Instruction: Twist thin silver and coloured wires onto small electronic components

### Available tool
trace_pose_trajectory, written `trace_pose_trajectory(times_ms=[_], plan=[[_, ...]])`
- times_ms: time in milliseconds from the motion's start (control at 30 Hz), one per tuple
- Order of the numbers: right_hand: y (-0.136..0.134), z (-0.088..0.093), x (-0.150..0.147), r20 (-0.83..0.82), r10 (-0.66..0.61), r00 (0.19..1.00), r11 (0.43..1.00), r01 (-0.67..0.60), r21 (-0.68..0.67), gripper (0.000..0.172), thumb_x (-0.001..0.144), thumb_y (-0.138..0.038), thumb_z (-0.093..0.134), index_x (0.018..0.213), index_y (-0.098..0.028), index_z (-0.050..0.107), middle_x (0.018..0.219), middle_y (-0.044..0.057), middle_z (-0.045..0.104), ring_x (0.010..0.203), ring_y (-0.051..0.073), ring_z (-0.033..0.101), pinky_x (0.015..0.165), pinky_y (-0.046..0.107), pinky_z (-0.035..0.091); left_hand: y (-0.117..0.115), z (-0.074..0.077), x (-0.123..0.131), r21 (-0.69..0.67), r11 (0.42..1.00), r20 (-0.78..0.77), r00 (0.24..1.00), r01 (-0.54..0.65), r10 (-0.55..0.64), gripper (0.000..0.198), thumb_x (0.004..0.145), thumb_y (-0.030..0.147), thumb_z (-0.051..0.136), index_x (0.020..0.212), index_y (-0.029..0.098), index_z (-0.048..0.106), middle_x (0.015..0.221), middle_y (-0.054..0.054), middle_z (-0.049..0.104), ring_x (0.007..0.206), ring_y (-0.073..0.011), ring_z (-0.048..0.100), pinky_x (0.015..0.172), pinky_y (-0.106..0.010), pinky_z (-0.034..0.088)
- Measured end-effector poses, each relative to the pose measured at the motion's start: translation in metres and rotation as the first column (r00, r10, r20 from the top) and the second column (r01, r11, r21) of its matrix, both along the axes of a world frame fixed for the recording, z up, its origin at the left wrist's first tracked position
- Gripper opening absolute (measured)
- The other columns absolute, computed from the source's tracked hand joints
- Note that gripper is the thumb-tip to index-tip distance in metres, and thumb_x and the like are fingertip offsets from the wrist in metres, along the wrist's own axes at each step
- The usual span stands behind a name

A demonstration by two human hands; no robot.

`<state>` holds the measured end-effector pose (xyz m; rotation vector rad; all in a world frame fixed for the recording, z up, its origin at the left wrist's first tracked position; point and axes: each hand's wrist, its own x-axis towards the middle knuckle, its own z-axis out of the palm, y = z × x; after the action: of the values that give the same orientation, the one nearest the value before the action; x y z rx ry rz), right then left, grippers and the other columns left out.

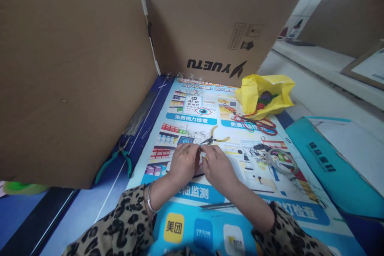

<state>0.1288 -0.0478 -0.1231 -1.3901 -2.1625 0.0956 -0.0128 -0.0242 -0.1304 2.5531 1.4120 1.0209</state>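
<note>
My left hand and my right hand meet over the printed poster sheet, fingers closed and fingertips pressed together. Whatever they pinch is mostly hidden; a bit of red shows between the palms. Just beyond the fingertips lie yellow-handled pliers with spread handles, beside a tangle of thin wire. Closer to me, partly under my right forearm, is a slim dark metal tool, perhaps tweezers.
Teal-handled pliers and a bundle of straight wires lie left. Red-handled scissors rest by a yellow bag at right, with a tape roll and teal box. Cardboard panels stand at the back and left.
</note>
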Motion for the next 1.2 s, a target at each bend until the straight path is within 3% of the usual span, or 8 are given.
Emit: trace_pose_trajectory(times_ms=[133, 333, 500, 633, 767, 900, 1033, 1200], plan=[[0.002, 0.003, 0.005, 0.117, 0.03, 0.993, 0.999, -0.032, 0.018, 0.041, 0.08, -0.007, 0.041, 0.12, -0.012, 0.05, 0.1, 0.015, 0.064, 0.095, 0.028, 0.054, 0.085, 0.042, 0.049, 0.0, 0.0, 0.0, -0.019, 1.0, -0.002, 1.0, -0.004, 0.003, 0.013, 0.08, 0.01, 0.049, 0.09, 0.016, 0.055, 0.077, -0.007, 0.064, 0.076, -0.0228, 0.059, 0.071, -0.036, 0.043], [0.012, 0.014, 0.013, 0.149, 0.109, 0.983, 0.994, -0.105, -0.036, 0.038, 0.081, -0.007, 0.04, 0.117, -0.01, 0.053, 0.102, 0.015, 0.063, 0.098, 0.026, 0.054, 0.086, 0.039, 0.047, 0.003, 0.001, 0.0, -0.058, 0.998, -0.007, 1.0, -0.017, 0.016, 0.012, 0.081, 0.012, 0.048, 0.089, 0.017, 0.054, 0.079, -0.005, 0.065, 0.081, -0.0227, 0.06, 0.076, -0.036, 0.041], [0.022, 0.016, 0.02, -0.03, 0.147, 0.989, 0.984, -0.15, -0.093, 0.035, 0.082, -0.01, 0.044, 0.115, -0.017, 0.053, 0.098, 0.008, 0.066, 0.098, 0.023, 0.056, 0.085, 0.037, 0.047, 0.007, 0.003, 0.001, -0.097, 0.993, 0.044, 0.997, -0.063, 0.068, 0.014, 0.076, 0.011, 0.052, 0.088, 0.019, 0.054, 0.079, -0.004, 0.064, 0.08, -0.0222, 0.059, 0.074, -0.034, 0.041], [0.021, 0.021, 0.029, -0.168, 0.1, 0.981, 0.992, -0.112, -0.063, 0.016, 0.086, -0.019, 0.049, 0.095, -0.02, 0.061, 0.086, 0.005, 0.068, 0.084, 0.018, 0.06, 0.077, 0.031, 0.047, 0.012, 0.002, 0.0, -0.067, 0.994, 0.1, 0.99, -0.089, 0.096, 0.012, 0.077, 0.013, 0.053, 0.087, 0.019, 0.053, 0.08, -0.003, 0.064, 0.079, -0.0213, 0.058, 0.073, -0.034, 0.042], [0.01, 0.031, 0.042, 0.022, 0.078, 0.997, 0.963, -0.07, -0.261, 0.014, 0.085, -0.019, 0.05, 0.082, -0.019, 0.064, 0.083, 0.004, 0.068, 0.081, 0.017, 0.061, 0.073, 0.027, 0.043, 0.014, -0.001, -0.004, -0.058, 0.994, 0.115, 0.988, -0.094, 0.1, 0.013, 0.076, 0.011, 0.054, 0.086, 0.019, 0.052, 0.078, -0.003, 0.063, 0.079, -0.021, 0.06, 0.072, -0.033, 0.043], [-0.004, 0.032, 0.048, 0.259, 0.192, 0.947, 0.882, -0.051, -0.468, 0.024, 0.087, -0.019, 0.045, 0.073, -0.017, 0.063, 0.075, 0.005, 0.066, 0.076, 0.017, 0.06, 0.068, 0.026, 0.039, 0.011, -0.006, -0.007, -0.17, 0.979, 0.204, 0.969, -0.109, 0.143, 0.02, 0.077, 0.014, 0.055, 0.095, 0.02, 0.05, 0.083, -0.002, 0.066, 0.077, -0.0174, 0.064, 0.066, -0.027, 0.045], [-0.016, 0.024, 0.045, 0.35, 0.192, 0.917, 0.884, -0.006, -0.468, 0.018, 0.085, -0.03, 0.053, 0.08, -0.017, 0.064, 0.082, 0.007, 0.066, 0.079, 0.02, 0.059, 0.065, 0.027, 0.037, 0.008, -0.011, -0.008, -0.229, 0.967, 0.28, 0.944, -0.111, 0.175, 0.024, 0.079, 0.019, 0.056, 0.101, 0.021, 0.047, 0.084, -0.002, 0.068, 0.077, -0.0169, 0.066, 0.065, -0.027, 0.047], [-0.021, 0.014, 0.038, 0.419, 0.167, 0.893, 0.909, 0.025, -0.417, 0.018, 0.085, -0.015, 0.047, 0.075, -0.016, 0.062, 0.078, 0.008, 0.064, 0.077, 0.02, 0.058, 0.063, 0.027, 0.034, 0.008, -0.011, -0.009, -0.272, 0.958, 0.339, 0.923, -0.089, 0.182, 0.026, 0.078, 0.018, 0.056, 0.101, 0.021, 0.044, 0.084, -0.001, 0.068, 0.071, -0.0149, 0.065, 0.065, -0.026, 0.048]])
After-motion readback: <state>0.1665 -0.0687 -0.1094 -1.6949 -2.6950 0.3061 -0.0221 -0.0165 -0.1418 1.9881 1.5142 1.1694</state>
